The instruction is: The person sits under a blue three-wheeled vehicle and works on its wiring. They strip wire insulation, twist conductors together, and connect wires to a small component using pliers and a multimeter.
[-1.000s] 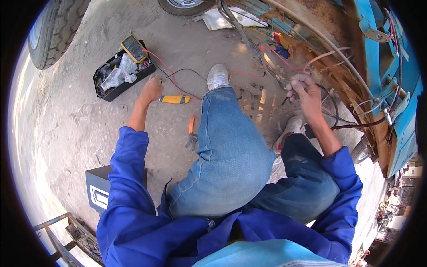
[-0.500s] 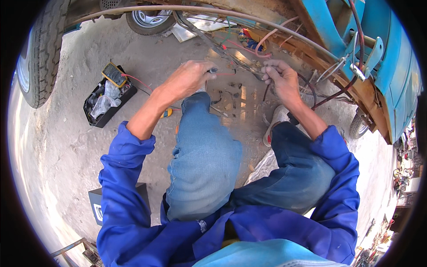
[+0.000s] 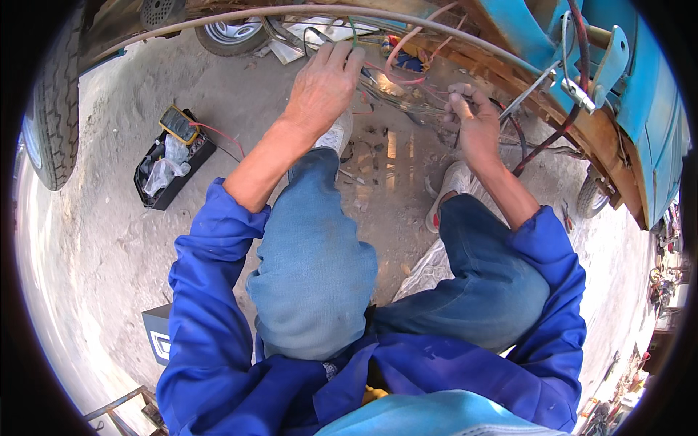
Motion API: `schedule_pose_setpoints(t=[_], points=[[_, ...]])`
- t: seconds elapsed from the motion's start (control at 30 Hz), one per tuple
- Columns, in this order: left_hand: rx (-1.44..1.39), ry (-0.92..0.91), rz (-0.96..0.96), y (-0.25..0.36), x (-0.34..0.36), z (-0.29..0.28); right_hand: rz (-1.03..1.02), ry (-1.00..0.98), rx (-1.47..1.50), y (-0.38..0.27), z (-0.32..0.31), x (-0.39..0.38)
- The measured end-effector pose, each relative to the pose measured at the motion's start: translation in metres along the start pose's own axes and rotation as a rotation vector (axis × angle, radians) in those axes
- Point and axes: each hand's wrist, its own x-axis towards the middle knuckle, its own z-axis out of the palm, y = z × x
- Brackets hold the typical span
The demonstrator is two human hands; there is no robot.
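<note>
Beneath the blue vehicle frame, my left hand [image 3: 323,83] has its fingers bent together at the hanging wires; a green wire [image 3: 354,30] meets its fingertips, and the exact grip is hidden. My right hand [image 3: 476,127] is closed, thumb against fingers, on the end of the wire bundle [image 3: 407,105] that sags between the two hands. Pink wires [image 3: 396,62] loop down just above and between my hands. Thick dark red cable [image 3: 560,143] runs close by my right wrist.
A rusty rail with a long pipe [image 3: 291,10] crosses overhead, joined to blue metal panels [image 3: 647,94]. At left lies a black case [image 3: 178,178] with a yellow multimeter [image 3: 179,123] and clear plastic. A tyre [image 3: 54,109] stands at far left, a dark box [image 3: 156,330] behind.
My left hand has moved up and forward, from low beside the wires to the green wire. My right hand has shifted slightly right, still closed. The view has shifted a little.
</note>
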Motion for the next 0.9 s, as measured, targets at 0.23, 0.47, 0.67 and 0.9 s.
schedule_pose_setpoints(t=[0.23, 0.47, 0.67, 0.9], points=[[0.252, -0.080, 0.075, -0.021, 0.018, -0.013, -0.047, -0.026, 0.192, 0.007, -0.012, 0.003], [-0.156, -0.779, 0.058, -0.010, 0.029, -0.030, -0.120, -0.179, 0.070, 0.012, 0.003, 0.001], [-0.488, -0.697, -0.016, 0.023, 0.021, -0.025, -0.155, -0.301, 0.019, 0.017, 0.010, 0.008], [-0.477, -0.580, 0.004, 0.022, 0.008, -0.020, -0.102, -0.314, 0.052, 0.011, 0.025, -0.001]])
